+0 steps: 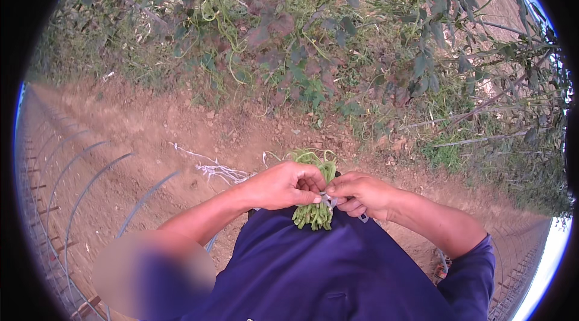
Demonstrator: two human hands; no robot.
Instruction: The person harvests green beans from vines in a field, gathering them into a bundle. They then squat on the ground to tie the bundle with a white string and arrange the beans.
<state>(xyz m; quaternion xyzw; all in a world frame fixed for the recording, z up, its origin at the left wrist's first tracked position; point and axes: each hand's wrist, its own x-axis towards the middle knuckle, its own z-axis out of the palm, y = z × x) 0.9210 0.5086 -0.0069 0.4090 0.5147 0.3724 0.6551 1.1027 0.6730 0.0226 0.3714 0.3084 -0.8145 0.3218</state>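
Observation:
A bundle of long green beans (313,217) lies against the front of my dark blue shirt, cut ends toward me and the long pods curling away beyond my hands. A whitish plastic tie (327,199) crosses the bundle near its ends. My left hand (296,185) reaches over the beans from the left, thumb and fingers pinching the tie. From the right, my right hand (362,193) grips the tie too, its fingertips close to my left thumb. The exact wrap of the tie is hidden behind the fingers.
White strings (221,170) hang or lie at the left of my hands. Ahead grows a trellis of climbing bean plants (289,36) with hanging pods. Bare reddish soil (181,113) runs along them. Bent metal hoops (86,185) stand in a row at left.

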